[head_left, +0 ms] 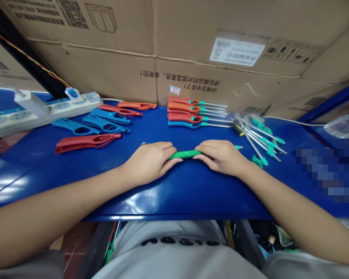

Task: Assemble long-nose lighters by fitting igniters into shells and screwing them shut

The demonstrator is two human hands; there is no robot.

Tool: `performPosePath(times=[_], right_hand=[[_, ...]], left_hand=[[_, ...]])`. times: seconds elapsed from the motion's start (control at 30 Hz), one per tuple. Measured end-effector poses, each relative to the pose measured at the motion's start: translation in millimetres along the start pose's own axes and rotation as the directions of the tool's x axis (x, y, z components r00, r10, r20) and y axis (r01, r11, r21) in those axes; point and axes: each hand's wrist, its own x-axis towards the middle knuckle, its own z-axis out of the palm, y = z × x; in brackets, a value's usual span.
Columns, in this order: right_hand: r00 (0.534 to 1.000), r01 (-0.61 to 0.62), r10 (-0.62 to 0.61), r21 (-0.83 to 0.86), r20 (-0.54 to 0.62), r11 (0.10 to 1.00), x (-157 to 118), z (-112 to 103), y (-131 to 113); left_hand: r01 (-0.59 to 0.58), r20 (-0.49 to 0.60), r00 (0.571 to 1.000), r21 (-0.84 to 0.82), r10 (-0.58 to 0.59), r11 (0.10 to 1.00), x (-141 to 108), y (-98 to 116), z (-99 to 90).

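A: What do the hands have?

B: They share one green handle [185, 154]. The left hand [151, 161] pinches one end between thumb and fingers, the right hand [221, 157] the other; only the middle shows between them.

A: Resting on the table [168, 197]?

B: I can't tell whether it touches. A teal-and-silver tip [239, 147] peeks out just past the right hand, and I can't say whether it belongs to the green handle.

A: What's over to the left?

B: Beyond the left hand and out to its side lie blue handles [68, 124], red handles [75, 142] and an orange handle [133, 104]. A white power strip [40, 116] sits farther out.

A: And straight ahead?

B: Past the gap between the hands, stacked lighters [180, 105], their metal rods pointing right. Beyond the right hand, a black-and-yellow tool [237, 127] and scattered metal tubes [254, 147] with teal ends. A cardboard box [186, 38] stands behind everything.
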Motion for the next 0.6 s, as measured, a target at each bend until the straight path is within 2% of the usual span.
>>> performPosePath(times=[0.17, 0.37, 0.47, 0.6], right_hand=[[0.998, 0.019, -0.024, -0.084, -0.059, 0.996, -2, 2, -3], [0.991, -0.133, 0.136, 0.088, -0.023, 0.987, 4, -4, -1], [0.983, -0.181, 0.183, 0.087, -0.013, 0.980, 4, -10, 6], [0.983, -0.184, 0.184, 0.063, 0.002, 0.981, 2, -15, 11]], left_hand=[[-0.014, -0.037, 0.999, -0.003, 0.014, 1.000, 1, -3, 5.2], [-0.041, -0.069, 0.997, 0.066, 0.045, 0.997, 5, -8, -0.1], [-0.016, -0.081, 0.996, 0.102, 0.024, 0.995, 6, -12, -3.9], [-0.018, -0.081, 0.996, 0.125, 0.028, 0.992, 7, -15, -6.5]])
